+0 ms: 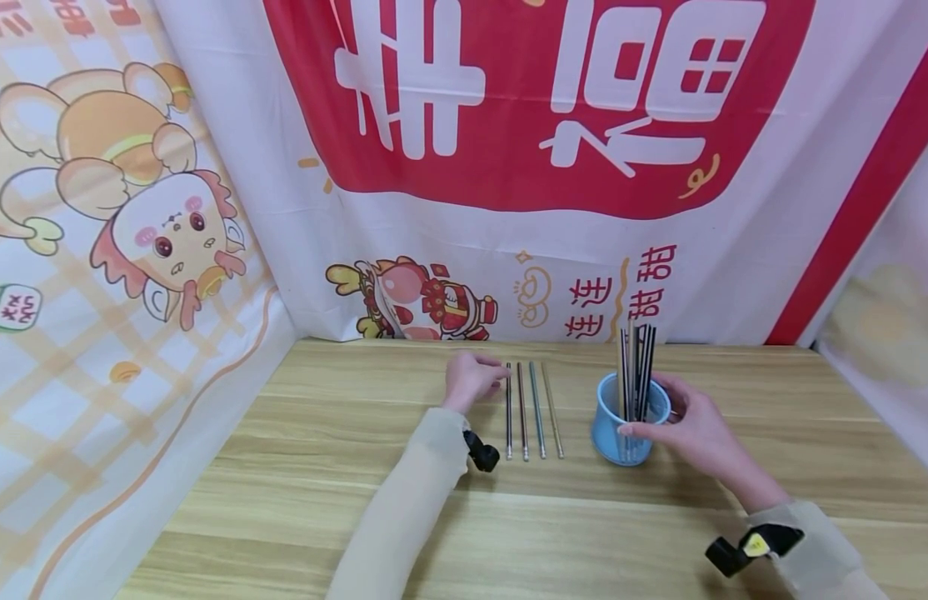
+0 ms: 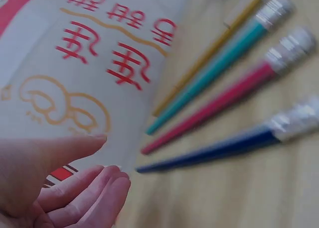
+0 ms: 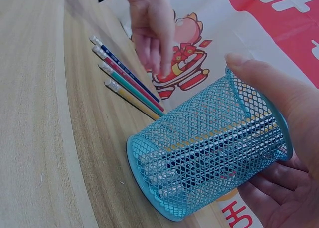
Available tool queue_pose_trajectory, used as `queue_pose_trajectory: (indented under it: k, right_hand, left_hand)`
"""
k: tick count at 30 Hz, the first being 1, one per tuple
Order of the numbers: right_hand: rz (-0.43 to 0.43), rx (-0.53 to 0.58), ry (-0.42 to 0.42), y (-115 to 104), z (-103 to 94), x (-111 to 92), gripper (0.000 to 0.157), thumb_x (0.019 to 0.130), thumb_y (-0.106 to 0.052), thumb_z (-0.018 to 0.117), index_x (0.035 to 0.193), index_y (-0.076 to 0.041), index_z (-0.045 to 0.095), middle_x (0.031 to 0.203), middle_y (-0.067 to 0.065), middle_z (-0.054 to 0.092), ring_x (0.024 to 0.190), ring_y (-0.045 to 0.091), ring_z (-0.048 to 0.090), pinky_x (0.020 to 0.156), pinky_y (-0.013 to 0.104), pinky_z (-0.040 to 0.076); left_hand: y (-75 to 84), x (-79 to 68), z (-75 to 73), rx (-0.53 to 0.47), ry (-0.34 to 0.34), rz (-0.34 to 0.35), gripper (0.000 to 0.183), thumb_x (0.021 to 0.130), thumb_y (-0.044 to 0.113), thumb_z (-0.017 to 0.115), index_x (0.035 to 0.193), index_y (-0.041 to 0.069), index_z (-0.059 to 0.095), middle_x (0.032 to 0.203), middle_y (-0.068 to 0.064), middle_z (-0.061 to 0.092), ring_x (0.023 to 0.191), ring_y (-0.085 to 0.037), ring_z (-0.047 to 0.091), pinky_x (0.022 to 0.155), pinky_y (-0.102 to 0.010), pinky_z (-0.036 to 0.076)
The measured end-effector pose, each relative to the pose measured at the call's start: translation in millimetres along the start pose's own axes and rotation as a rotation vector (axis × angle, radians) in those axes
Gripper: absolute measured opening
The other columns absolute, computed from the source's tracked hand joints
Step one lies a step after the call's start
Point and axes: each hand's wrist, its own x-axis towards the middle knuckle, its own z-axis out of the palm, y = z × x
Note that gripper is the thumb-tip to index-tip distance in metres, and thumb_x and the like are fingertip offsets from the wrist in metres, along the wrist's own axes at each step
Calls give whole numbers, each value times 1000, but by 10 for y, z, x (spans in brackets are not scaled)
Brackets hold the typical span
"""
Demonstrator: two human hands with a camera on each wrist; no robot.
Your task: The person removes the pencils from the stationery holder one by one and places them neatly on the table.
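On the wooden table lie pencils in a row: dark blue (image 1: pixel 509 412), red (image 1: pixel 521 414), teal (image 1: pixel 537 412) and yellow (image 1: pixel 552 412), their eraser ends nearer me. Beside the far tip of the dark blue pencil is my left hand (image 1: pixel 471 380). Its thumb and loosely bent fingers (image 2: pixel 107 193) are apart, with nothing between them in the left wrist view. To the right stands a light blue mesh pencil cup (image 1: pixel 608 437) holding several pencils (image 1: pixel 636 375), eraser ends down. My right hand (image 1: pixel 696 423) grips the cup around its rim and side, thumb nearer me.
A printed cloth (image 1: pixel 464 217) hangs behind the table (image 1: pixel 524 542), and another patterned cloth (image 1: pixel 119 400) borders its left side. Each forearm wears a small black camera, one on the left wrist (image 1: pixel 481 451) and one on the right (image 1: pixel 752 546).
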Motion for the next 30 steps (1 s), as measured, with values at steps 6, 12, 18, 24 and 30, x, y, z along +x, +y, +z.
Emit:
queue_pose_trajectory:
  k: [6, 12, 18, 24, 30]
  right_hand:
    - [-5, -5, 3, 13, 3, -3, 97, 82, -44, 86, 153, 0, 37, 144, 24, 51, 124, 39, 54, 104, 56, 46]
    - [-9, -9, 7, 24, 4, -3, 96, 82, -44, 87, 152, 0, 38, 143, 24, 52, 123, 38, 55, 103, 55, 46]
    - [-8, -5, 6, 18, 2, 2, 96, 82, -44, 86, 152, -1, 38, 143, 24, 51, 123, 39, 54, 104, 57, 46]
    - [-4, -8, 9, 11, 1, 11, 96, 82, -44, 86, 152, 0, 38, 143, 25, 51, 123, 39, 55, 103, 57, 47]
    - [4, -4, 2, -8, 0, 15, 97, 82, -46, 86, 153, -1, 37, 144, 26, 50, 124, 41, 54, 104, 59, 46]
  left_hand:
    - [152, -64, -26, -12, -32, 80, 33, 83, 21, 87, 111, 6, 77, 95, -4, 75, 80, -17, 73, 72, -28, 61]
    - [322, -200, 53, 29, -62, 189, 36, 81, 30, 89, 111, 12, 78, 101, 0, 76, 84, -13, 71, 75, -27, 60]
    - [479, -380, 185, -30, -120, 248, 37, 80, 32, 89, 112, 16, 78, 102, 7, 75, 93, -11, 70, 86, -32, 58]
    - [553, -505, 369, -64, -163, 313, 38, 80, 34, 89, 112, 18, 78, 100, 12, 74, 94, -7, 68, 90, -32, 56]
    - [565, -562, 557, -86, -213, 348, 33, 80, 32, 89, 109, 21, 78, 94, 15, 73, 90, -4, 68, 84, -27, 56]
